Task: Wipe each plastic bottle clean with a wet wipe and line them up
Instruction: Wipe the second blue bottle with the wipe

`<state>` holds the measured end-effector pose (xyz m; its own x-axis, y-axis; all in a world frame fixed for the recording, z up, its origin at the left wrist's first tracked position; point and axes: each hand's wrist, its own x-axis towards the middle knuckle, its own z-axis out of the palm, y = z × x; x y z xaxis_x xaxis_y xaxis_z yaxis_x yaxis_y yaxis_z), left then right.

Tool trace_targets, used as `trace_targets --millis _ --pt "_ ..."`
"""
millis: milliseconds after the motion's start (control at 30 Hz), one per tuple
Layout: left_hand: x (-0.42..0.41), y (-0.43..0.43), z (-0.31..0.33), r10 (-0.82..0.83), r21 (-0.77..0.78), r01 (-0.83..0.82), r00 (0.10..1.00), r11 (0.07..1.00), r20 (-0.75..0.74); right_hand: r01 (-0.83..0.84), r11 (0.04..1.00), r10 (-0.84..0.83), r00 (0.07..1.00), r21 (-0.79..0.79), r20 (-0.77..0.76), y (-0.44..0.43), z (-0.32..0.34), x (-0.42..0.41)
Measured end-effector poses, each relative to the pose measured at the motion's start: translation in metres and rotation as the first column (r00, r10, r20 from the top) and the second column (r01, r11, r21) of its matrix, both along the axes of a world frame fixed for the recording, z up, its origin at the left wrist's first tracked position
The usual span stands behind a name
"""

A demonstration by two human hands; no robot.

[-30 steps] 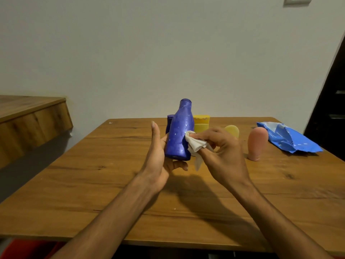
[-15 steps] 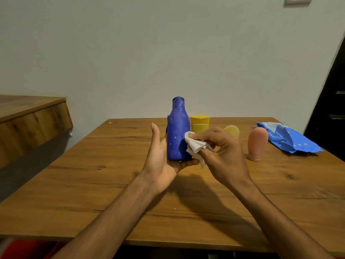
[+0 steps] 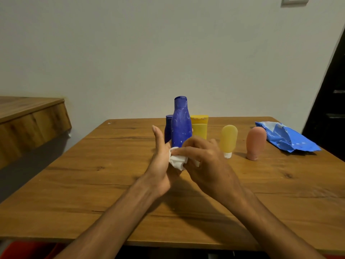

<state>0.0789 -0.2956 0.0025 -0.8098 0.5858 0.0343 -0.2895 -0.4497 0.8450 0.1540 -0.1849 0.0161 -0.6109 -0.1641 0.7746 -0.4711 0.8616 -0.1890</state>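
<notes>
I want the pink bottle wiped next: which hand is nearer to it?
Right. The right hand, pinching the white wipe against the blue bottle, is left of the pink bottle; the left hand, holding the blue bottle, is farther left.

left hand (image 3: 160,165): thumb up, fingers curled | right hand (image 3: 207,161): fingertips pinched

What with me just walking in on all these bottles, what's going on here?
A person is wiping the tall blue bottle: the left hand holds it upright while the right hand rubs its lower part with a white wet wipe. Behind it stand a second blue bottle and a yellow bottle; to the right, a yellow tube, a pink tube and a blue wipes pack.
</notes>
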Motion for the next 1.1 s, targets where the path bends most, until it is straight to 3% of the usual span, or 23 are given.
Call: trace_targets --millis 267,400,500,600,733,933,1100 --pt "0.016 0.006 0.002 0.056 -0.167 -0.078 0.990 0.983 -0.132 0.080 0.996 -0.082 0.994 -0.029 -0.073 0.003 0.002 -0.002" --pt "0.022 0.009 0.001 0.027 -0.145 -0.054 0.983 0.988 -0.183 0.109 0.988 -0.120 0.987 -0.108 -0.104 0.011 0.004 -0.006" --pt "0.022 0.009 0.000 0.044 -0.158 -0.076 0.979 0.985 -0.199 0.125 0.991 -0.129 0.988 -0.044 -0.084 0.008 0.000 -0.006" --pt "0.021 0.008 -0.001 0.056 -0.264 -0.128 0.962 0.956 -0.266 0.149 0.988 -0.146 0.985 0.031 -0.088 0.006 -0.002 -0.004" --pt "0.025 0.006 -0.007 -0.050 -0.383 -0.111 0.921 0.917 -0.387 0.196 0.979 -0.202 0.969 -0.058 -0.139 0.016 0.005 -0.008" --pt "0.019 0.008 -0.007 0.053 -0.388 -0.194 0.937 0.901 -0.347 0.197 0.978 -0.194 0.980 0.068 -0.052 0.006 -0.003 -0.003" --pt "0.030 0.005 -0.003 -0.080 -0.464 -0.129 0.912 0.876 -0.403 0.217 0.971 -0.228 0.965 -0.096 -0.128 0.020 0.005 -0.008"
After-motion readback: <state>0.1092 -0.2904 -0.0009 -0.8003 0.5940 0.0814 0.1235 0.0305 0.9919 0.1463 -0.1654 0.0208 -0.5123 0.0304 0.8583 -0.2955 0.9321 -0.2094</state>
